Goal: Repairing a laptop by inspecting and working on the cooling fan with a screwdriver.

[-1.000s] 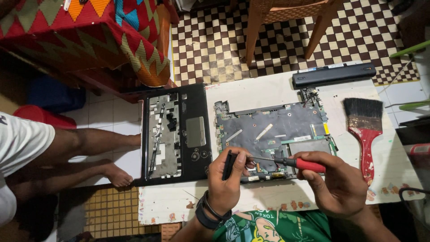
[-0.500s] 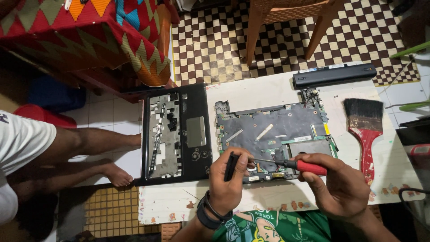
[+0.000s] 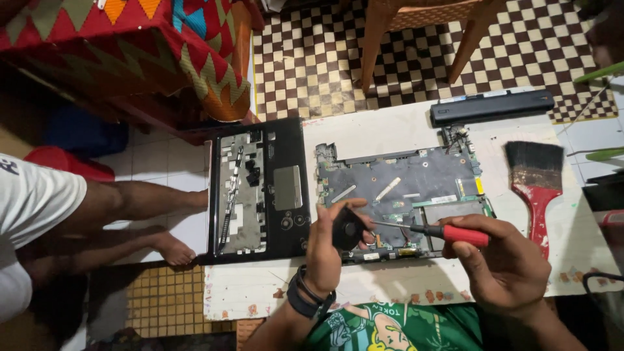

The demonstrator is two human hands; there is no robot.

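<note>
A grey laptop board lies in its base on a white board table. My left hand grips a small black round part at the board's near edge. My right hand holds a red-handled screwdriver whose thin shaft points left to the black part. Left of the board lies a black laptop cover, inside up.
A long black battery lies at the table's far edge. A red-handled paintbrush lies to the right. Another person's bare legs stretch across the tiled floor at left. A wooden chair stands beyond the table.
My left hand has turned the black part so its round face shows. The screwdriver tip stays at it. Nothing else has moved.
</note>
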